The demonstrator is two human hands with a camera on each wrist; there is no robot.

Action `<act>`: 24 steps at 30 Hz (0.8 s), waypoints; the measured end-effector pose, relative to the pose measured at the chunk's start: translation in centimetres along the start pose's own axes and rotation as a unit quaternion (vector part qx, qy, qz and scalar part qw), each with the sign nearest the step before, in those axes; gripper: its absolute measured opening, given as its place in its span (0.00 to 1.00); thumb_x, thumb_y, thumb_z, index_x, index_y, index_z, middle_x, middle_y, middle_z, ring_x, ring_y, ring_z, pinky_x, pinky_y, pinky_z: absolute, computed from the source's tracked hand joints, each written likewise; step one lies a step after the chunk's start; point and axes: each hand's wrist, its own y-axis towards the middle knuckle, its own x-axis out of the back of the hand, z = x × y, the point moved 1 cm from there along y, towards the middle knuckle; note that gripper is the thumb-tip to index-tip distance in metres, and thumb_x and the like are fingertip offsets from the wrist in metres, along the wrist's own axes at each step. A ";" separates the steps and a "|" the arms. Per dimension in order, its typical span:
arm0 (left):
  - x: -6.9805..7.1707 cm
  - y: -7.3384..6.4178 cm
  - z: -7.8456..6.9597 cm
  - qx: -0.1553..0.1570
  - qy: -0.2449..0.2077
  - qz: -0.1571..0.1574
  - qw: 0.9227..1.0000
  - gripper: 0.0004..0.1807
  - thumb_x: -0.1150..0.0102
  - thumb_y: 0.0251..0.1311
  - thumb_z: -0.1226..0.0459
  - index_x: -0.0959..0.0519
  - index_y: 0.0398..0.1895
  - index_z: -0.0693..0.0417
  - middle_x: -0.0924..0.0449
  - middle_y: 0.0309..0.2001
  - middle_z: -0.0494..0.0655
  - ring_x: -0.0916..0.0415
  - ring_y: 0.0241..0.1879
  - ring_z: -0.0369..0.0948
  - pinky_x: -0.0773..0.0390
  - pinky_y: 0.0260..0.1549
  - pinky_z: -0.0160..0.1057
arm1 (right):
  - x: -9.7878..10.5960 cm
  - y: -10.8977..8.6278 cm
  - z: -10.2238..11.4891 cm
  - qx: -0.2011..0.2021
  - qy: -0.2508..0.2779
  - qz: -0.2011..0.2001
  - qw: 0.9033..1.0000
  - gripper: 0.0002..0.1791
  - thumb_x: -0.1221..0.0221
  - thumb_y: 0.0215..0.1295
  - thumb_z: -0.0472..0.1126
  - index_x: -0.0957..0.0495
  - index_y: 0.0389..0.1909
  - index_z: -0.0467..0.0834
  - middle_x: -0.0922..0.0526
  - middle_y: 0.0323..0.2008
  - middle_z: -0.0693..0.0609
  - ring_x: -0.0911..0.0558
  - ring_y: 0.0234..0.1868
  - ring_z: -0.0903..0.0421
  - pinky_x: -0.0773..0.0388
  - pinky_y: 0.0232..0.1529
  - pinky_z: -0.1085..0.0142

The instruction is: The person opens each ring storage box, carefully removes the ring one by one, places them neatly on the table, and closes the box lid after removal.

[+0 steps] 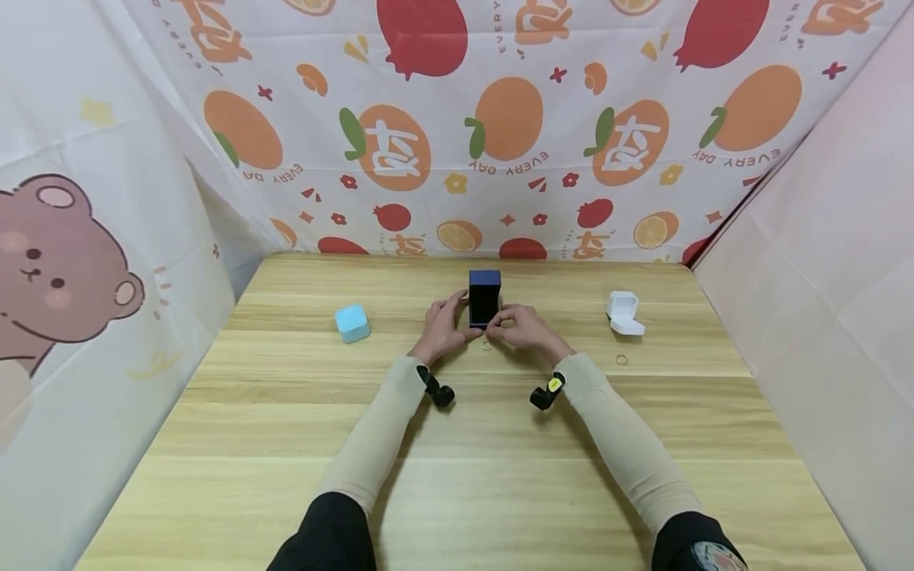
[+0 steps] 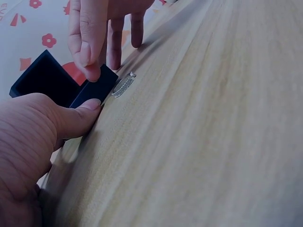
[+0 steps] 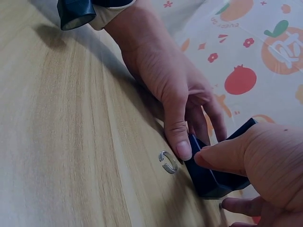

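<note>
A person is working over a wood-grain table (image 1: 457, 484) with both hands close together around a dark blue box (image 1: 485, 300), which is standing open near the far edge with its dark inside facing the person. The left hand (image 1: 441, 329) is gripping this box from its left side, its thumb pressing along the front edge of the base. The right hand (image 1: 524, 327) is reaching in from the other side, and its thumb and bent fingers are touching the front part of the box; whether they are pinching it or only resting there, I cannot tell. A silver ring (image 3: 175, 164) with a gap in its band is lying on the table just in front of the box, near both thumbs but apart from them.

Well off to the left, a light blue box (image 1: 353, 323) is sitting on the table. Over to the right, a small white box (image 1: 624, 312) is standing open, with a second ring (image 1: 622, 364) lying in front of it. Behind the table, a white cloth (image 1: 443, 210) is hanging, printed with oranges, red fruit and small flowers.
</note>
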 end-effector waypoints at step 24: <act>0.2 -0.3 0.7 -0.030 -0.063 -0.030 0.997 0.48 0.24 0.54 0.57 0.38 0.77 0.48 0.34 0.74 0.52 0.45 0.74 0.53 0.41 0.73 0.59 | 2.0 -0.6 0.0 -0.015 0.034 0.012 0.999 0.14 0.42 0.74 0.43 0.15 0.52 0.41 0.15 0.57 0.43 0.20 0.60 0.45 0.26 0.65 0.50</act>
